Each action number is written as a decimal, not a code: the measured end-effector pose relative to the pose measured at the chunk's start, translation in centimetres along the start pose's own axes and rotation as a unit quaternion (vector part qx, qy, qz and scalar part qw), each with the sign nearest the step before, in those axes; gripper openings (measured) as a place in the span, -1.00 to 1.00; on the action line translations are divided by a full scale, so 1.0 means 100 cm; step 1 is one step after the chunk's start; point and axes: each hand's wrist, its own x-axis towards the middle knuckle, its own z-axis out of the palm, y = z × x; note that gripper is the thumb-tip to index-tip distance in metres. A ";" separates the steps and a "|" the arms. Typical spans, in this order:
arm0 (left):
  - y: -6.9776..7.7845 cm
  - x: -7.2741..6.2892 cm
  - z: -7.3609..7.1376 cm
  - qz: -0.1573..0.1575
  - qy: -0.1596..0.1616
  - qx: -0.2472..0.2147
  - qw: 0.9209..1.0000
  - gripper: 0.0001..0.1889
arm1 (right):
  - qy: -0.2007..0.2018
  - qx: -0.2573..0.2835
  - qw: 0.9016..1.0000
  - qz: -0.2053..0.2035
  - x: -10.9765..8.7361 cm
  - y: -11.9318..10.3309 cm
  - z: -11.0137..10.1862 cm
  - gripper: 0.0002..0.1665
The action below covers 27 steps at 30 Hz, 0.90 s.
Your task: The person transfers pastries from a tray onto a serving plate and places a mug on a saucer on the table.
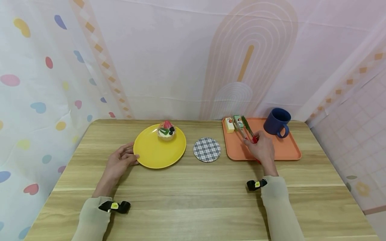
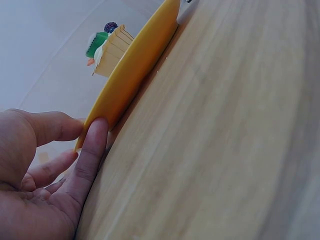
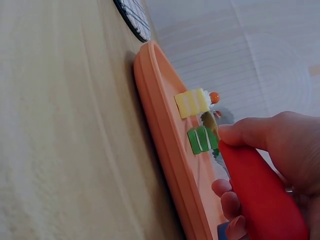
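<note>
My left hand pinches the left rim of a yellow plate between thumb and fingers. A toy fruit tart in a pleated cup stands near the plate's back edge. Over an orange tray, my right hand grips red-handled tongs. The tongs' arms are spread, one on either side of a green toy cake slice; whether they touch it I cannot tell. Close beside it on the left stands a yellow toy cake slice with an orange-red ball on top.
A dark blue mug stands at the tray's back right, its handle toward the front. Between plate and tray lies a round checked coaster. A patterned curtain hangs behind the wooden table.
</note>
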 end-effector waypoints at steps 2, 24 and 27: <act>0.000 0.000 0.000 0.000 0.000 -0.001 1.000 -0.28 | -0.003 -0.003 1.000 0.001 0.000 0.001 0.000 -0.40; 0.000 0.000 0.000 0.001 -0.001 -0.002 1.000 -0.27 | -0.021 -0.012 1.000 0.001 -0.001 0.004 0.000 -0.44; 0.000 0.000 0.000 0.000 0.000 -0.004 1.000 -0.27 | -0.024 -0.009 1.000 0.001 -0.001 0.004 0.000 -0.45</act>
